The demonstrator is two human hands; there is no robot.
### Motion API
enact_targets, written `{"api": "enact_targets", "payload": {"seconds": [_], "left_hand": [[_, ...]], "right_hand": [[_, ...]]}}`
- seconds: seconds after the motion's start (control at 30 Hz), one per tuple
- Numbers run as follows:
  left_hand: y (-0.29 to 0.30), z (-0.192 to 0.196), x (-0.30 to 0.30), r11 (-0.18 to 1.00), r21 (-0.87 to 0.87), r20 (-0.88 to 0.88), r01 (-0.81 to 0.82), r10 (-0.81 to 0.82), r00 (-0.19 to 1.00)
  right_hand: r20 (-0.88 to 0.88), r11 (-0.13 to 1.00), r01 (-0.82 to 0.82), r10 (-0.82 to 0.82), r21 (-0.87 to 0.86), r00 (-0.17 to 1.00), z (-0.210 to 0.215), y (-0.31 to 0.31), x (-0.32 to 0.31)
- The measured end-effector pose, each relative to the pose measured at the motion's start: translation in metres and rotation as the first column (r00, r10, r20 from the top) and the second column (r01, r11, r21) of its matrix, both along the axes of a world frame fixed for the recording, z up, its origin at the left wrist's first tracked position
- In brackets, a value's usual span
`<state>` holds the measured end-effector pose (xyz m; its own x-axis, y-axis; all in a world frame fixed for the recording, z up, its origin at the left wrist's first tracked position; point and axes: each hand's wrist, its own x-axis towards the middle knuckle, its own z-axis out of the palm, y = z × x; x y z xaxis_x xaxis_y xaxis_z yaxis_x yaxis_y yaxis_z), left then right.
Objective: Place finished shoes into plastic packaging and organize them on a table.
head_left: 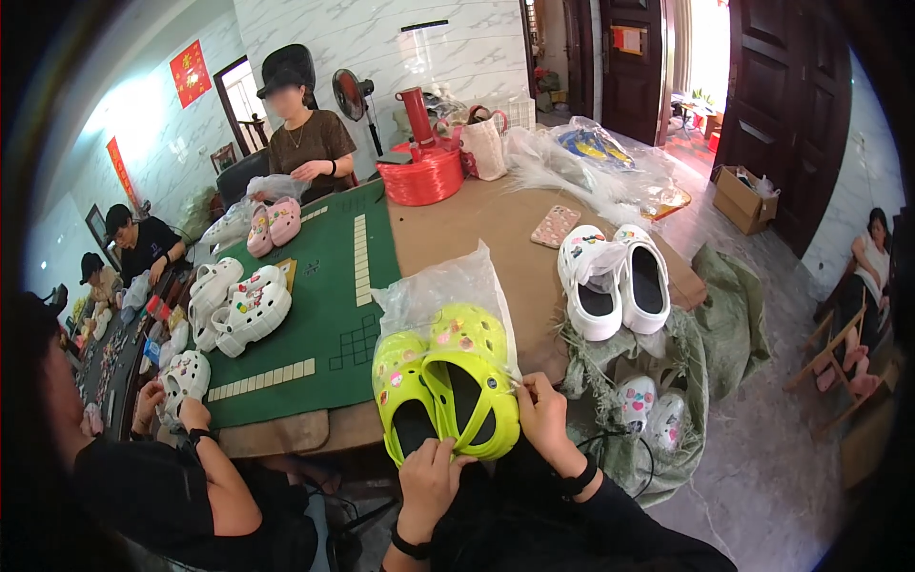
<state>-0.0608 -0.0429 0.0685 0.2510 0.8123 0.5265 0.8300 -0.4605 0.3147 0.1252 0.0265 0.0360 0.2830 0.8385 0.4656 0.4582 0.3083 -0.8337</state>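
A pair of lime-green clogs [467,336] with small charms sits at the table's front edge, toes pointing away from me. Their front parts lie in a clear plastic bag [434,284], whose far end spreads over the tabletop. My left hand [429,484] is closed on the heel straps, where the two clogs meet. At the right side of the pair, my right hand [545,419] pinches the edge of the bag near its opening. That hand's fingertips are close against the right clog.
White clogs [596,305] stand to the right, above a green woven sack [729,334] with more bagged clogs. A patterned phone case [556,226] lies beyond. Left, a green mat [329,276] bears white clogs [250,310]; a co-worker's hands hold another white clog [186,377].
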Motion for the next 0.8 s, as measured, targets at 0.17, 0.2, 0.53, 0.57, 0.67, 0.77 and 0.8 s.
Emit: {"api": "enact_targets", "payload": {"seconds": [0.17, 0.2, 0.53, 0.57, 0.67, 0.77, 0.8], "left_hand": [[0.011, 0.008, 0.004, 0.998, 0.050, -0.013, 0.037, -0.036, 0.999], [0.012, 0.007, 0.004, 0.998, 0.047, -0.012, 0.033, -0.032, 0.999], [0.023, 0.009, 0.012, 0.998, 0.062, -0.012, -0.014, 0.015, 1.000], [0.023, 0.011, 0.014, 0.999, 0.047, -0.024, -0.014, 0.016, 1.000], [0.026, 0.013, 0.019, 1.000, -0.002, -0.051, 0.016, -0.017, 0.999], [0.031, 0.013, 0.028, 0.998, 0.050, -0.101, 0.045, -0.040, 0.994], [0.034, 0.010, 0.031, 0.995, 0.076, -0.108, 0.062, -0.054, 0.993]], "right_hand": [[0.025, 0.999, 0.038, -0.039, 0.019, 0.999, 0.006, -0.005, 0.003], [0.095, 0.999, 0.048, -0.049, 0.013, 0.994, 0.003, -0.003, 0.004], [0.267, 0.984, 0.129, -0.159, 0.124, 0.950, -0.006, -0.003, 0.006], [0.268, 0.984, 0.128, -0.157, 0.124, 0.951, -0.006, -0.003, 0.008], [0.237, 0.966, 0.172, -0.216, 0.191, 0.947, -0.006, -0.003, 0.010], [0.212, 0.975, 0.197, -0.214, 0.100, 0.953, -0.007, 0.001, 0.015], [0.215, 0.975, 0.196, -0.214, 0.102, 0.953, -0.007, 0.002, 0.017]]}}
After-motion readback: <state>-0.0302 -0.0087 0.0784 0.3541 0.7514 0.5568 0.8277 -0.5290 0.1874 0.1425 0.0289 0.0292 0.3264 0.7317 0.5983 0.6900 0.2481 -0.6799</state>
